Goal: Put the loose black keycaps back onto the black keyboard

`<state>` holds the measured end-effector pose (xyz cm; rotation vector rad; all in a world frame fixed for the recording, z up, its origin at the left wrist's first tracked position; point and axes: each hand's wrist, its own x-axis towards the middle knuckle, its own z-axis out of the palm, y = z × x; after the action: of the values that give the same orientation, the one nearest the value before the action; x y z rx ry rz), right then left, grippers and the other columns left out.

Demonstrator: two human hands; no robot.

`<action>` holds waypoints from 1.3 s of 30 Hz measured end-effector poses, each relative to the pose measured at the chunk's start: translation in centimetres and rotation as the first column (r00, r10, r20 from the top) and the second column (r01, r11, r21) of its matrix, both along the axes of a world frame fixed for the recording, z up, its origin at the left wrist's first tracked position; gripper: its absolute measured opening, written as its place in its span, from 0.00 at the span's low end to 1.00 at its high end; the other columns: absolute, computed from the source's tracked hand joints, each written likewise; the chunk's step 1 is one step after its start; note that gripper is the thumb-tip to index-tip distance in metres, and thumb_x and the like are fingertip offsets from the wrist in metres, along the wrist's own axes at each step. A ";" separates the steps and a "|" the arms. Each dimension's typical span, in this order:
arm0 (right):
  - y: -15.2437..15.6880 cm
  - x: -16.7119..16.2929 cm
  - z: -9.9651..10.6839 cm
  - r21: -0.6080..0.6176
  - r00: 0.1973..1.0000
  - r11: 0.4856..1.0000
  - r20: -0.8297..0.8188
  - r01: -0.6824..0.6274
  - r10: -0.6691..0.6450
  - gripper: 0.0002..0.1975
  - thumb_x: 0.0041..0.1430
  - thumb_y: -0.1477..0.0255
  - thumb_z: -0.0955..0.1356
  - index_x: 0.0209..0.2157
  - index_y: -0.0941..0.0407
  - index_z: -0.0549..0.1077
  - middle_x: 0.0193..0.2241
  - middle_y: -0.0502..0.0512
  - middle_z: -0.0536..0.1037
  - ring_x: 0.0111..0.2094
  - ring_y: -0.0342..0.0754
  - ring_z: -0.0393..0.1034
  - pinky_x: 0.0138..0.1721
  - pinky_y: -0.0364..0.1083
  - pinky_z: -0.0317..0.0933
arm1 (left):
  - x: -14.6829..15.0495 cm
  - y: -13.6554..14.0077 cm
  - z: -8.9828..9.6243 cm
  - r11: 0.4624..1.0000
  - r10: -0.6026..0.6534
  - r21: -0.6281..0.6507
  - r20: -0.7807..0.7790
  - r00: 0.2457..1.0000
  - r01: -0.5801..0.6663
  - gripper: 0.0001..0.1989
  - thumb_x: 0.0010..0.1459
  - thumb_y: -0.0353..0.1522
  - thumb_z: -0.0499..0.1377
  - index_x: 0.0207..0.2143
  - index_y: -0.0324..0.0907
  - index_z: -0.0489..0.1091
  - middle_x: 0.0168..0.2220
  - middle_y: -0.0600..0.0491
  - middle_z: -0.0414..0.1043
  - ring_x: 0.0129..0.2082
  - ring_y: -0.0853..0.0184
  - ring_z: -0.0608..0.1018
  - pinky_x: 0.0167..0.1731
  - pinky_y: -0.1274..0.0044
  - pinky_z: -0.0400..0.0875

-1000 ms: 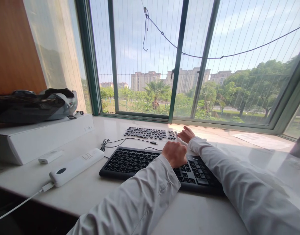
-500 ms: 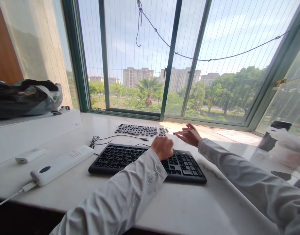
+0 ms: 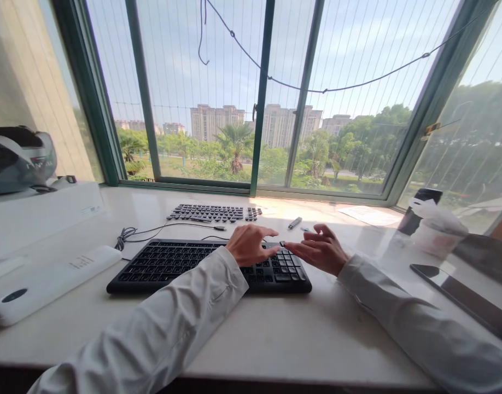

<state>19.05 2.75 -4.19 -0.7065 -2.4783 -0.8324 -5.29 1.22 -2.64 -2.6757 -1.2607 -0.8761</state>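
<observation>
Apparently midway: I see loose keycaps (image 3: pixel 210 213), keyboard (image 3: pixel 148 265) partly bare; right hand (image 3: pixel 320 253) pinches one key (image 3: pixel 282 243), left hand (image 3: pixel 250 246) splayed, empty.

Creased cloth sleeves (image 3: pixel 185 312) cross the front edge of a smooth, glossy worktop (image 3: pixel 275 339) bearing a matt plastic keyboard (image 3: pixel 161 262); paper (image 3: pixel 369 215) lies by the far edge, a crinkled plastic bag (image 3: pixel 439 230) near the far right corner.

I've got left arm (image 3: pixel 169 323) in from lower left, left hand (image 3: pixel 251 244) with thumb and index spread apart. Right arm (image 3: pixel 402 312) in from lower right, right hand (image 3: pixel 319 253) pinching at fingertips, other fingers loosely curled.
</observation>
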 end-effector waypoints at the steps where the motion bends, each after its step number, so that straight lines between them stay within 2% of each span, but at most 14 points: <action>1: -0.1 -0.2 0.0 0.009 1.000 1.000 -0.003 -0.020 0.020 0.12 0.64 0.67 0.62 0.42 0.46 0.76 0.17 0.47 0.72 0.24 0.42 0.62 0.40 0.49 0.47 | 0.0 0.0 0.0 0.999 -0.041 -0.019 0.016 0.999 0.042 0.22 0.55 0.45 0.57 0.51 0.50 0.70 0.45 0.56 0.76 0.47 0.65 0.76 0.44 0.75 0.68; 5: -0.7 -0.7 0.0 0.038 0.995 0.995 -0.038 -0.095 0.096 0.12 0.65 0.68 0.62 0.40 0.48 0.77 0.16 0.46 0.71 0.24 0.41 0.60 0.41 0.48 0.46 | 0.2 0.2 -0.2 0.988 -0.117 -0.091 0.088 0.989 0.125 0.17 0.54 0.45 0.59 0.43 0.49 0.76 0.38 0.57 0.79 0.39 0.68 0.78 0.41 0.79 0.68; 9: -1.2 -0.9 0.0 0.019 0.986 0.990 -0.088 -0.137 0.138 0.12 0.64 0.66 0.62 0.36 0.48 0.78 0.15 0.46 0.70 0.23 0.39 0.58 0.41 0.47 0.46 | 0.3 0.5 -0.4 0.965 -0.192 -0.149 0.150 0.970 0.214 0.12 0.53 0.41 0.61 0.35 0.45 0.79 0.29 0.55 0.79 0.29 0.71 0.76 0.32 0.82 0.67; 13: -1.2 -1.1 -0.1 -0.045 0.967 0.975 -0.144 -0.216 0.208 0.13 0.63 0.64 0.63 0.33 0.50 0.79 0.15 0.46 0.70 0.21 0.38 0.58 0.41 0.47 0.46 | -0.1 0.7 -0.2 0.891 -0.311 -0.278 0.203 0.929 0.359 0.13 0.51 0.39 0.63 0.32 0.39 0.80 0.23 0.53 0.76 0.21 0.74 0.71 0.23 0.83 0.62; 16: -1.1 -1.2 -0.4 -0.125 0.960 0.958 -0.144 -0.258 0.240 0.13 0.63 0.64 0.63 0.32 0.51 0.79 0.15 0.46 0.71 0.21 0.38 0.59 0.41 0.47 0.46 | -0.4 0.8 0.0 0.840 -0.354 -0.365 0.191 0.916 0.401 0.13 0.50 0.39 0.64 0.32 0.39 0.80 0.20 0.53 0.74 0.18 0.76 0.66 0.18 0.83 0.56; 18: -1.2 -1.3 -0.6 -0.166 0.958 0.948 -0.145 -0.270 0.247 0.13 0.63 0.64 0.64 0.32 0.51 0.79 0.15 0.46 0.71 0.20 0.39 0.57 0.40 0.47 0.47 | -0.5 0.9 -0.1 0.825 -0.369 -0.395 0.166 0.914 0.405 0.13 0.49 0.39 0.64 0.32 0.39 0.80 0.19 0.54 0.73 0.17 0.77 0.64 0.17 0.83 0.54; 24: -1.7 -1.6 -1.0 -0.286 0.959 0.917 -0.131 -0.280 0.252 0.15 0.63 0.63 0.62 0.36 0.51 0.79 0.15 0.47 0.71 0.20 0.40 0.54 0.40 0.48 0.49 | -0.6 0.9 -0.4 0.833 -0.360 -0.407 0.116 0.926 0.375 0.14 0.48 0.40 0.64 0.32 0.38 0.80 0.16 0.54 0.72 0.15 0.78 0.60 0.16 0.82 0.50; 28: -1.8 -1.6 -1.1 -0.305 0.958 0.908 -0.123 -0.286 0.260 0.14 0.63 0.64 0.62 0.37 0.51 0.79 0.15 0.47 0.70 0.20 0.40 0.54 0.40 0.48 0.49 | -0.8 1.1 -0.6 0.820 -0.375 -0.423 0.111 0.920 0.385 0.14 0.49 0.39 0.64 0.34 0.40 0.80 0.25 0.50 0.78 0.18 0.76 0.67 0.17 0.83 0.56; 31: -1.8 -1.6 -1.1 -0.310 0.960 0.909 -0.117 -0.280 0.256 0.14 0.63 0.64 0.62 0.37 0.51 0.79 0.14 0.46 0.69 0.20 0.40 0.54 0.42 0.48 0.49 | -0.9 1.1 -0.6 0.829 -0.383 -0.411 0.082 0.920 0.381 0.12 0.49 0.38 0.64 0.34 0.42 0.80 0.31 0.50 0.79 0.22 0.74 0.73 0.20 0.84 0.61; 36: -1.9 -1.4 -1.0 -0.324 0.966 0.910 -0.065 -0.258 0.250 0.14 0.64 0.64 0.61 0.39 0.50 0.77 0.15 0.46 0.68 0.21 0.41 0.56 0.44 0.50 0.50 | -0.9 0.1 0.2 0.876 -0.420 -0.296 -0.078 0.904 0.381 0.09 0.51 0.34 0.61 0.34 0.46 0.80 0.34 0.53 0.79 0.27 0.71 0.78 0.26 0.83 0.66; 39: -2.1 -1.5 -0.6 -0.318 0.967 0.918 0.015 -0.237 0.255 0.17 0.65 0.64 0.58 0.36 0.51 0.77 0.16 0.48 0.69 0.22 0.43 0.56 0.43 0.51 0.51 | -0.9 -0.7 0.5 0.907 -0.407 -0.193 -0.173 0.897 0.374 0.09 0.51 0.32 0.59 0.32 0.48 0.80 0.34 0.53 0.79 0.23 0.73 0.77 0.22 0.83 0.62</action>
<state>17.59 0.65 -4.83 -0.4597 -2.7099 -0.3723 -6.19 0.48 -2.11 -3.1110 -0.7847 -0.5159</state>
